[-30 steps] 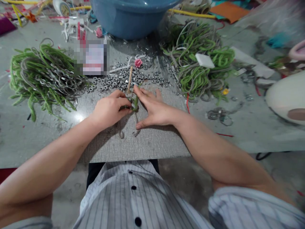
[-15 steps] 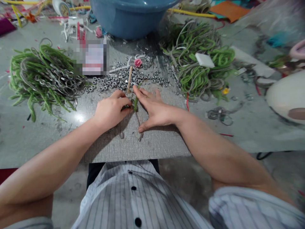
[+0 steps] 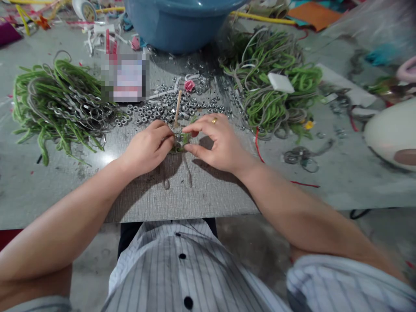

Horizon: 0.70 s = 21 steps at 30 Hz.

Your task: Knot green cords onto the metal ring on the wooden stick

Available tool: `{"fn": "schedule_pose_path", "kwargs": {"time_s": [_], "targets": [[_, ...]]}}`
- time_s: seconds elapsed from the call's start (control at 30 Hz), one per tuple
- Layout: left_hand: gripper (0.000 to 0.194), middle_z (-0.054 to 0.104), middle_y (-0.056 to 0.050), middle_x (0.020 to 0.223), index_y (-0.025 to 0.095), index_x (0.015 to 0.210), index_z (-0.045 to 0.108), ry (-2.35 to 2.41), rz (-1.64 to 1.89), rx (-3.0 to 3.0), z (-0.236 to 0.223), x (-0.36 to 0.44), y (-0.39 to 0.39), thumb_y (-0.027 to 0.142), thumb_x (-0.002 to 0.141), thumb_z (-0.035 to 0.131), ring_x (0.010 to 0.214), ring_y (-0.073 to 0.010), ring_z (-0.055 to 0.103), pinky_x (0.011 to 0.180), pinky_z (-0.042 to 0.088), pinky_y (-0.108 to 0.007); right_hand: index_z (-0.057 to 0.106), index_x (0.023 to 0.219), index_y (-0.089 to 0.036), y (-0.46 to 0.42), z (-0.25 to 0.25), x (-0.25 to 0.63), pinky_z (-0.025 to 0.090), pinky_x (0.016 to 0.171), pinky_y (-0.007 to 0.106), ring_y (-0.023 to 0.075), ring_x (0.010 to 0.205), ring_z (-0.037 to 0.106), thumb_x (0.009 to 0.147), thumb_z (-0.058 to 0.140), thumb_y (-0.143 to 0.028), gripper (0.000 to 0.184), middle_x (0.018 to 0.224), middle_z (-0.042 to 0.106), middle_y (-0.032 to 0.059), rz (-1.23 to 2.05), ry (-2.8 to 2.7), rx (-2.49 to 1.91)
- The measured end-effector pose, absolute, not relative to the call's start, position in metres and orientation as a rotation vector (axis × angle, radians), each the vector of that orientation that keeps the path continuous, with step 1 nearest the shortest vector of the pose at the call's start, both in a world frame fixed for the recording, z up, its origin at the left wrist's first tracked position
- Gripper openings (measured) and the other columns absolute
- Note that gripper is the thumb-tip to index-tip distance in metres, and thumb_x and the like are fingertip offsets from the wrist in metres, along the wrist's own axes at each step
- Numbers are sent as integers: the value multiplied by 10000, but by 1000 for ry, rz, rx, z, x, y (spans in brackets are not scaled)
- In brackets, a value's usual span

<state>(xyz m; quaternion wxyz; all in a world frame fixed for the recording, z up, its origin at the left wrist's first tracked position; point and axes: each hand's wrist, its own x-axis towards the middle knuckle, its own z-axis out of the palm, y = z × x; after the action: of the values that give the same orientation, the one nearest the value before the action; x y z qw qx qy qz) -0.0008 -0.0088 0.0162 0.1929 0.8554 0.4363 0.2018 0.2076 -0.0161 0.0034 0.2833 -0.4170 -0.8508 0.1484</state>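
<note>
Near the table's front edge, my left hand (image 3: 149, 147) is closed, its thumb and fingers pinching a green and grey cord (image 3: 186, 138). Facing it, my right hand (image 3: 221, 141), with a ring on one finger, has thumb and index curled around the same cord's green part. Two grey ends of cord hang down toward me on the tabletop. A thin wooden stick (image 3: 178, 106) stands up just beyond my fingertips. Small metal nuts (image 3: 151, 112) lie scattered behind it. The knot or loop between my fingers is too small to make out.
A bundle of green and grey cords with metal pieces (image 3: 61, 108) lies left; another cord pile (image 3: 273, 86) lies right. A blue basin (image 3: 182, 26) stands at the back. Right of me are a red string (image 3: 259, 147) and a pale rounded object (image 3: 393, 130).
My right hand has gone from spread flat to curled, its thumb rising toward the index finger at the cord. The cord's grey end has shifted slightly. My left hand stays about where it was.
</note>
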Motion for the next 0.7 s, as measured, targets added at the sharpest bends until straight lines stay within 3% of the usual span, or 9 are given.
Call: {"fn": "schedule_pose_path", "kwargs": {"time_s": [0.1, 0.27, 0.47, 0.7], "targets": [[264, 620, -84, 959, 144, 898, 629, 1226, 577, 2398, 15, -2, -7, 205, 876, 373, 917, -197, 606, 855, 496, -358, 679, 1072, -260, -27, 8, 200, 333, 893, 424, 222, 912, 559, 924, 512, -339, 237, 906, 672, 40, 294, -2431, -891], [250, 629, -73, 958, 162, 885, 613, 1239, 609, 2364, 12, -4, -6, 103, 797, 387, 905, -187, 609, 838, 500, -347, 658, 1163, -285, -43, 5, 184, 300, 809, 371, 182, 837, 519, 971, 449, -241, 288, 912, 686, 23, 104, -2709, -529], [250, 625, -64, 962, 186, 871, 607, 1214, 628, 2348, 10, -4, -7, 84, 775, 400, 907, -185, 616, 834, 504, -340, 677, 860, -215, -49, 1, 173, 309, 792, 355, 174, 791, 475, 968, 406, -174, 294, 805, 651, 22, 12, -2787, -471], [217, 625, -66, 968, 167, 867, 617, 1144, 664, 2291, 17, -2, -7, 224, 867, 407, 962, -193, 604, 901, 482, -359, 548, 847, -205, -34, 2, 182, 397, 734, 296, 142, 738, 541, 975, 422, -299, 203, 772, 623, 6, 628, -2169, -850]]}}
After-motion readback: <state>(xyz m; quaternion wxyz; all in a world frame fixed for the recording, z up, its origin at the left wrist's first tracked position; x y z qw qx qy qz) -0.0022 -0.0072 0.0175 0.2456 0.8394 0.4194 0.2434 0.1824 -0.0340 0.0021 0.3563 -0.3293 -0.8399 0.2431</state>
